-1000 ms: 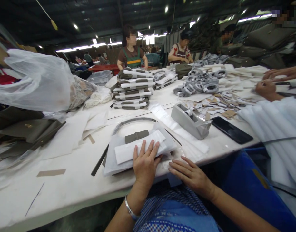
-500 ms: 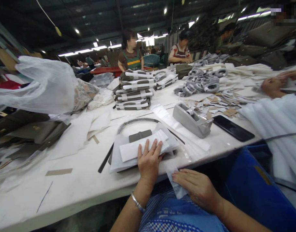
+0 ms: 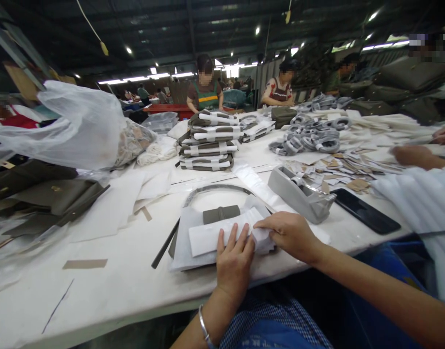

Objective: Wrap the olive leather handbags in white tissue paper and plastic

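A dark olive bag (image 3: 221, 214) lies on the white table, mostly covered by translucent wrapping (image 3: 184, 252), with its curved handle (image 3: 220, 188) toward the back. Across its front is a white padded strip (image 3: 208, 238). My left hand (image 3: 236, 261) rests on the strip with its fingers spread. To its right, my right hand (image 3: 293, 237) pinches the end of the white wrapping (image 3: 262, 236) at the bag's right side. A dark strap (image 3: 166, 243) sticks out at the left.
A grey tape dispenser (image 3: 298, 194) and a black phone (image 3: 366, 211) lie to the right. Behind stand stacked wrapped bags (image 3: 208, 162). Grey rings (image 3: 326, 140), olive pieces (image 3: 58, 198) and a plastic bag (image 3: 84, 126) surround the work. Another person's hand (image 3: 413, 156) is at far right.
My right hand has moved up from the table's front edge to the bag, bringing the end of the wrapping onto it. My left hand stays on the strip. The view has shifted slightly.
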Demonstrator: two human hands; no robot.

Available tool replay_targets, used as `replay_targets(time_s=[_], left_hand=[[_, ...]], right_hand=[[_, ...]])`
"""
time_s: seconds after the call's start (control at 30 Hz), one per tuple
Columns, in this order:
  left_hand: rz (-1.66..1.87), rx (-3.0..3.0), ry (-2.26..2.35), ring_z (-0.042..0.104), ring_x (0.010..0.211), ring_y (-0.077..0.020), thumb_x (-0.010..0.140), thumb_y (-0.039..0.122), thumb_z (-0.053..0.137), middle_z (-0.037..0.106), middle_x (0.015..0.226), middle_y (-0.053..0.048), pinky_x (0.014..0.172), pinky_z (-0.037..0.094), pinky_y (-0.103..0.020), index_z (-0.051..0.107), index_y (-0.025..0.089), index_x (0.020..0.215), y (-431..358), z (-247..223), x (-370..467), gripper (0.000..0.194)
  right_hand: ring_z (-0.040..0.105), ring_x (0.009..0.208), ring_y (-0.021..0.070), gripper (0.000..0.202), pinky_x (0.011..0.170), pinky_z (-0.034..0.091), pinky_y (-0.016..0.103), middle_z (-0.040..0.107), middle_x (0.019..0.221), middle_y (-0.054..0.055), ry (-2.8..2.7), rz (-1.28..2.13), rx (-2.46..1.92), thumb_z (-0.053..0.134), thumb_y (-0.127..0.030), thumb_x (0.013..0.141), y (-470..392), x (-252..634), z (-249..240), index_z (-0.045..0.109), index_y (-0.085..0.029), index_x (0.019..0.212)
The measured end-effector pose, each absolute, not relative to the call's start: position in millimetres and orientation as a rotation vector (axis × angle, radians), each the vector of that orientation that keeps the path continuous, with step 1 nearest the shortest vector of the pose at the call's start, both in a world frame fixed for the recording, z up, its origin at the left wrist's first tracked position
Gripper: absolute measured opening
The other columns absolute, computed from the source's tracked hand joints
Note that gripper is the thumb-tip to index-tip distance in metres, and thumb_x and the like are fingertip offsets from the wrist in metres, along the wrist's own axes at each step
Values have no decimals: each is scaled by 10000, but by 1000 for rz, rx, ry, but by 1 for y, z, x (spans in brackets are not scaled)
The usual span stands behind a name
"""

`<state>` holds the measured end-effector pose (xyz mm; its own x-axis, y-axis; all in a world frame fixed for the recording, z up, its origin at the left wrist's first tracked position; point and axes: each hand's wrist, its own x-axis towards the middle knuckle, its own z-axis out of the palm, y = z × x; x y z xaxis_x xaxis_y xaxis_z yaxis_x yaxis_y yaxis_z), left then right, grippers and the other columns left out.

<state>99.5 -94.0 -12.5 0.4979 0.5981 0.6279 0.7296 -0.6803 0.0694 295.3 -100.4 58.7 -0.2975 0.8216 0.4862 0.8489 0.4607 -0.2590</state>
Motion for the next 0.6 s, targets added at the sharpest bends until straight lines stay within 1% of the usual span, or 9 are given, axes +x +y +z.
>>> replay_targets(time_s=[0.07,0.13,0.23,0.33,0.43,0.5,0.57,0.6], left_hand=[[-951,-2541,-1134,515,1330,-270,992,287,513,570,1415,19,1177,299,-580,668,266,1125,-93,-12,100,205],[-990,-2542,-1133,543,1303,-263,997,295,502,602,1384,15,1164,331,-575,664,254,1103,-92,-11,101,198],[-1056,-2569,-1136,565,1280,-245,1003,297,485,644,1336,11,1182,319,-549,656,246,1110,-91,-11,101,208],[-1104,-2598,-1120,574,1269,-222,1013,286,453,665,1308,1,1207,287,-507,643,226,1137,-90,-11,99,234],[-1097,-2628,-1111,588,1249,-205,1015,246,424,680,1283,-21,1208,290,-480,627,190,1166,-90,-10,96,259],[-1071,-2629,-1114,608,1220,-195,1001,203,424,691,1257,-38,1190,325,-464,611,171,1205,-90,-8,95,278],[-1022,-2613,-1116,619,1200,-185,983,171,439,680,1274,-44,1157,379,-445,571,190,1298,-89,-8,95,342],[-995,-2600,-1119,615,1205,-182,976,159,446,653,1319,-43,1139,402,-437,540,218,1350,-89,-8,95,390]], right_hand=[[714,868,218,407,816,546,332,782,921,-19,-2146,27,-1467,560,-32,744,-83,296,54,780,-292,968],[699,893,205,326,828,531,321,767,905,-13,-2129,117,-1503,598,-61,783,-72,295,52,786,-297,906],[662,922,184,180,827,509,296,719,911,8,-2081,243,-1534,689,-126,803,-63,292,53,779,-282,803],[608,991,201,70,871,480,306,691,904,19,-2121,367,-1574,774,-175,770,-56,291,54,735,-230,751],[571,998,220,129,863,459,313,677,875,20,-2182,437,-1619,820,-215,736,-49,291,53,692,-203,726],[566,972,222,148,819,448,308,668,882,24,-2166,444,-1663,823,-226,732,-45,291,53,679,-196,735],[563,946,218,156,775,427,298,655,904,30,-2141,437,-1702,811,-234,745,-41,291,53,664,-189,773],[563,925,209,158,751,415,290,648,916,30,-2130,435,-1715,799,-239,757,-39,291,53,656,-189,799]])
